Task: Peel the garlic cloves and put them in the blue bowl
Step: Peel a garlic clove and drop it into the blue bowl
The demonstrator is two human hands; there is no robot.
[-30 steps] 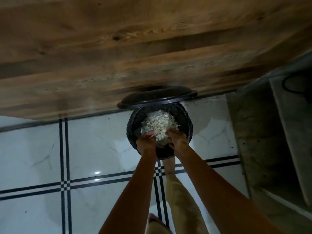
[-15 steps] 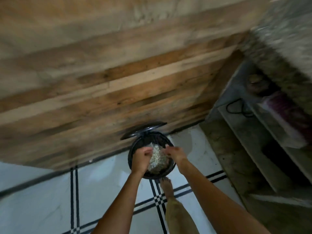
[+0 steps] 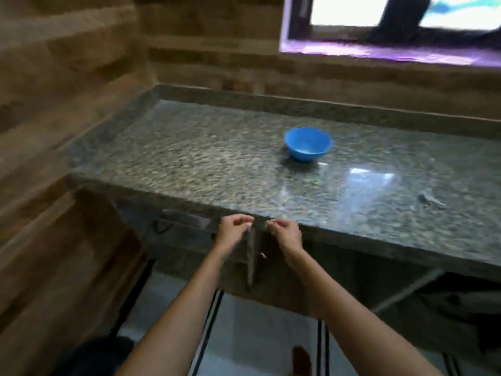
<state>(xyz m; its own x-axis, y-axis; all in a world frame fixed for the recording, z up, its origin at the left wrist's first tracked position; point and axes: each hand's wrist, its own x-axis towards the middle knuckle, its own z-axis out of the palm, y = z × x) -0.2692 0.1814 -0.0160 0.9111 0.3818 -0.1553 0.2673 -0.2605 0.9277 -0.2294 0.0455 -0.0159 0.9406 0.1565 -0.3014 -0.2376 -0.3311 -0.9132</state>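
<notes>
The blue bowl [image 3: 308, 144] stands on the speckled granite counter [image 3: 217, 164], right of its middle. Blur hides what lies inside it. My left hand [image 3: 233, 231] and my right hand [image 3: 285, 232] hover side by side in the air just in front of the counter's near edge, well short of the bowl. Both have loosely curled fingers and their fingertips point toward each other. I see no garlic clove in either hand. Small pale flecks show at the fingertips.
A small grey object [image 3: 431, 200] lies on the counter at the right. Wood-panelled walls [image 3: 54, 131] close the left and back, with a window [image 3: 393, 20] above. A dark bin [image 3: 95, 354] sits on the tiled floor at lower left, and shelves run under the counter.
My view swung up from the black bin on the floor to the counter. Both hands left the pile of peels in the bin and rose to the counter's edge.
</notes>
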